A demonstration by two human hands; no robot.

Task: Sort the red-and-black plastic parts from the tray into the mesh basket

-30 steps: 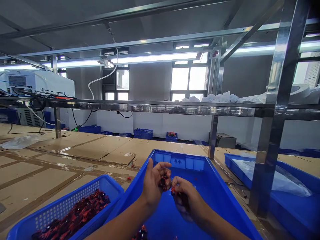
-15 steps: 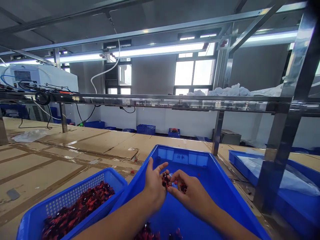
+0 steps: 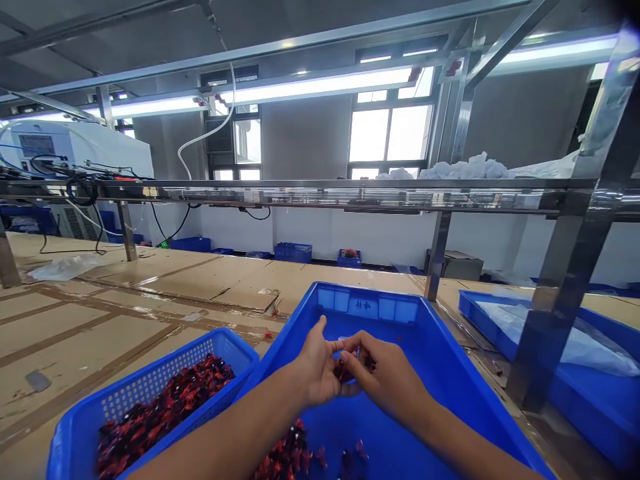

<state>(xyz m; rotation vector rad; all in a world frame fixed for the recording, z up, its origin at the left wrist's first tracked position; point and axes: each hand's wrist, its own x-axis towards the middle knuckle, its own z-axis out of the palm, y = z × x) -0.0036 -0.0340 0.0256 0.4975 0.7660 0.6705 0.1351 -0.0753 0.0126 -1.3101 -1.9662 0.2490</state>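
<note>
Above a large blue tray (image 3: 450, 373), my two hands meet. My left hand (image 3: 317, 370) is turned palm up, its fingers curled around some small dark-red shiny pieces (image 3: 345, 370). Thumb and forefinger of my right hand (image 3: 387, 373) pinch at these pieces, and more red shows under its curled fingers. What each piece is I cannot make out. Beneath my forearms, a loose heap of similar red and black pieces (image 3: 287, 453) lies on the tray floor. To the left, a blue perforated basket (image 3: 150, 373) holds many of the same pieces (image 3: 170, 407).
Brown taped cardboard (image 3: 200, 287) covers the table. A metal post (image 3: 560, 300) and a blue tray with plastic bags (image 3: 600, 387) stand at the right. A metal shelf rail (image 3: 310, 195) crosses ahead, with a white machine (image 3: 80, 150) on it at left.
My left fingers have curled inward, and my right hand has closed in on the pieces at the left palm. The view has tilted down slightly, showing more of the heap.
</note>
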